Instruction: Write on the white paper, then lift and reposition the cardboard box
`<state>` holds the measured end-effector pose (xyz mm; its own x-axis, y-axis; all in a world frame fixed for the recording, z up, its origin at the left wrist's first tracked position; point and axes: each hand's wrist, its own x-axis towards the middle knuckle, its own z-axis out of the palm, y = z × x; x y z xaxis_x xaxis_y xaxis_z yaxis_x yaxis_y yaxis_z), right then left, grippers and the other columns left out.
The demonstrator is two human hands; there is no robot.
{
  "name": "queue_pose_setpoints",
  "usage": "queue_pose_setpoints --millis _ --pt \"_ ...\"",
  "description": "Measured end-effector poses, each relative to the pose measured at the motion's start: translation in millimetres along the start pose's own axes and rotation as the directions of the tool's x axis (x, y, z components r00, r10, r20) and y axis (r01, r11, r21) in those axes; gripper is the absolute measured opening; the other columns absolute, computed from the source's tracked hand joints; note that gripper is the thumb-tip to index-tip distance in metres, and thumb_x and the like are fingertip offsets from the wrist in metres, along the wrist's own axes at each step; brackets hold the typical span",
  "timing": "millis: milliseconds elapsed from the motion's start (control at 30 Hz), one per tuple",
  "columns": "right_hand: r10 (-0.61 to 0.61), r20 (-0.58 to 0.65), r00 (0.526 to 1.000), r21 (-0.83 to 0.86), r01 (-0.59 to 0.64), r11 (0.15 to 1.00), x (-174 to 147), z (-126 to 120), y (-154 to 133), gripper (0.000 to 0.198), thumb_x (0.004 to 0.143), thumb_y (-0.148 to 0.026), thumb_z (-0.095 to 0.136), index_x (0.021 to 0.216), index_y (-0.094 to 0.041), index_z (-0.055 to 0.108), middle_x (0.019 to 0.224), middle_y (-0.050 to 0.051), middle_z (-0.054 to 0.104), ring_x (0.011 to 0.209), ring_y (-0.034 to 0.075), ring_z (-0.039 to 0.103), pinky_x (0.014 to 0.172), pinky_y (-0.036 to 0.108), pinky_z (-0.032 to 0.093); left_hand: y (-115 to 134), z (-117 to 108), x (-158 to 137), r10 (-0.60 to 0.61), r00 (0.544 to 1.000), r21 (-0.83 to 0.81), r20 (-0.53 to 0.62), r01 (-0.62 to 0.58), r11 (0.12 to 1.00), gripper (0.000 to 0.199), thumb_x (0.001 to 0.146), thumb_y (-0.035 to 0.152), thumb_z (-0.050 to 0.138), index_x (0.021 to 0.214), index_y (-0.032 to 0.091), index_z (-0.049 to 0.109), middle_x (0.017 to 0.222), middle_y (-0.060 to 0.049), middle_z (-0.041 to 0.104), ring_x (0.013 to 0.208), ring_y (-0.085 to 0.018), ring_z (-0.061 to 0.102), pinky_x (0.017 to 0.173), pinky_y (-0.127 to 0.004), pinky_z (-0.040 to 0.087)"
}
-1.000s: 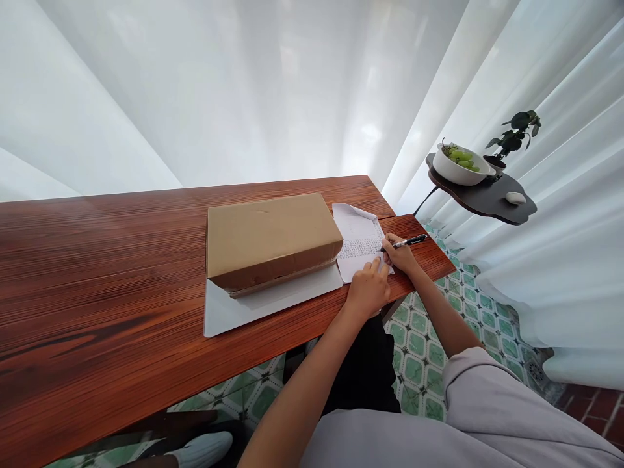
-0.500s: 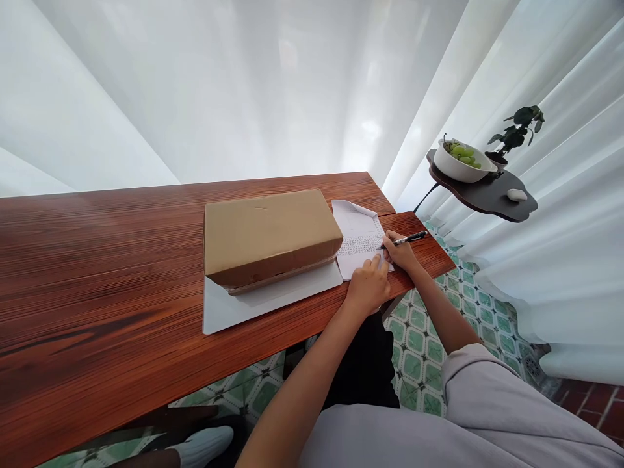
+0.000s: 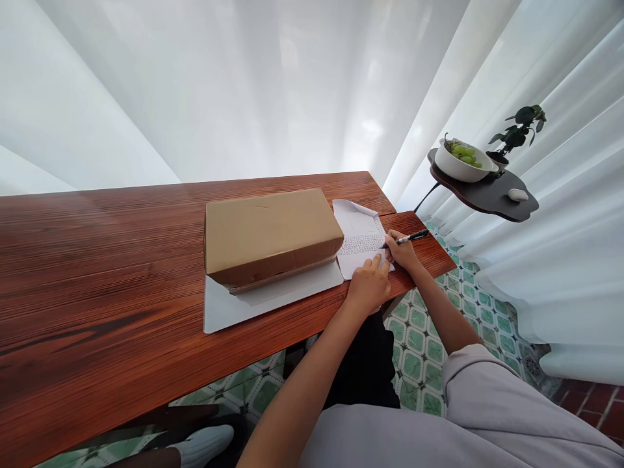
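Since a second ago the right hand has barely shifted along the written lines, fingers pinched on the black pen, which points far-right. The left hand, flat, pins the sheet of paper just right of the cardboard box.

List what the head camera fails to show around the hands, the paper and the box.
- Writing on the sheet of paper: lines of text show, too small to read.
- Pen tip: hidden behind the right hand.
- Left hand: seen from the back, its palm and contact with the paper are hidden.
- Cardboard box: closed, contents unseen.
- White board: middle covered by the box.
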<state>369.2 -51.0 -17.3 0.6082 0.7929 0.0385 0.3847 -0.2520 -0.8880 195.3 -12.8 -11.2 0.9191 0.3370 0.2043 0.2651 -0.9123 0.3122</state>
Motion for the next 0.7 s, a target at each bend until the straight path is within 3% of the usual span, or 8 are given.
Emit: queue_pose_setpoints --millis 700 --pt "0.019 -0.010 1.000 -0.013 -0.020 1.000 0.0 2.0 -4.7 0.023 0.086 -0.036 0.048 0.067 -0.024 0.042 0.045 -0.004 0.049 0.036 0.014 0.044 0.038 0.029 0.038 0.4 1.7 0.1 0.003 1.000 -0.002 -0.012 -0.003 1.000 0.040 0.090 0.027 0.042 0.127 0.017 0.055 0.145 -0.010 0.050 0.110 -0.025 0.056 0.077 -0.037 0.053"
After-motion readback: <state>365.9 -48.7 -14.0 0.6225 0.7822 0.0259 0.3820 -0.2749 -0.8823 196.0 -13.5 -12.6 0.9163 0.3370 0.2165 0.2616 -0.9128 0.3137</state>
